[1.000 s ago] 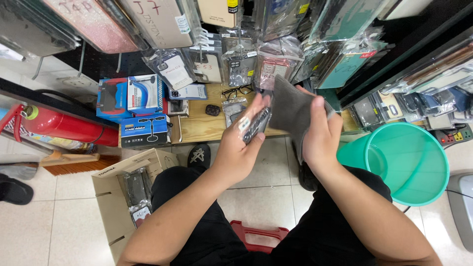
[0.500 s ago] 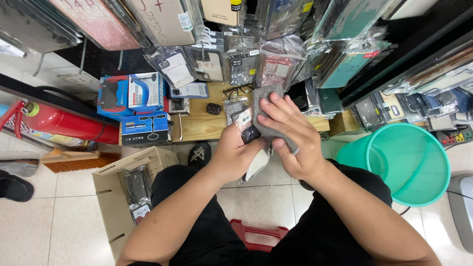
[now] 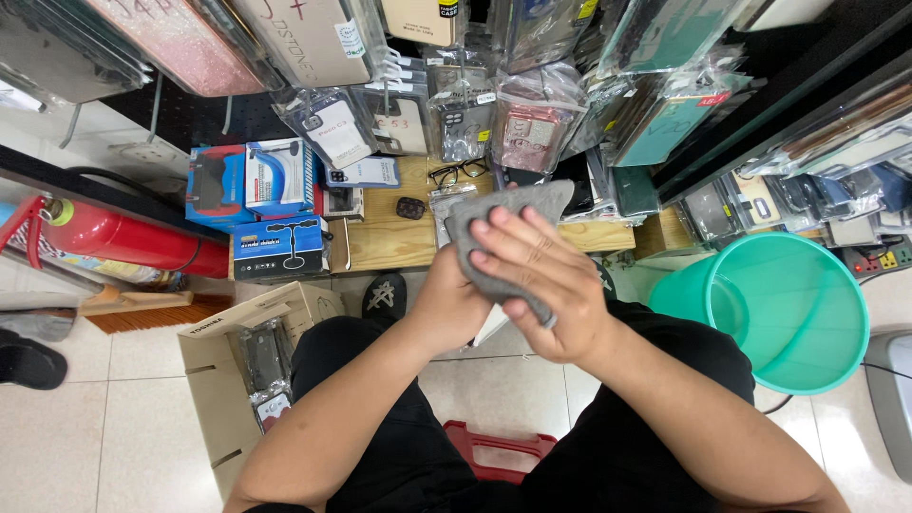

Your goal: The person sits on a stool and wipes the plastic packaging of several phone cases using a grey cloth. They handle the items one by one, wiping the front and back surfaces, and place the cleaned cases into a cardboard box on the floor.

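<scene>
My left hand (image 3: 449,302) grips a flat packaged item. It is almost fully hidden, with only a pale corner (image 3: 490,329) showing below my hands. A grey cloth (image 3: 506,203) is draped over it. My right hand (image 3: 543,283) lies on top with spread fingers, pressing the cloth against the item. Both hands are held together above my lap, in front of a low wooden shelf (image 3: 385,245).
A teal bucket (image 3: 793,313) stands at the right. To the left are a cardboard box (image 3: 255,353) of packaged cases, blue boxes (image 3: 278,249) and a red fire extinguisher (image 3: 123,242). Packaged phone cases (image 3: 534,123) hang above the shelf, where eyeglasses (image 3: 461,173) lie. A red stool (image 3: 499,446) is under me.
One second ago my right hand held the cloth up beside the item. It has since laid the cloth over the item and now presses it down, hiding the item.
</scene>
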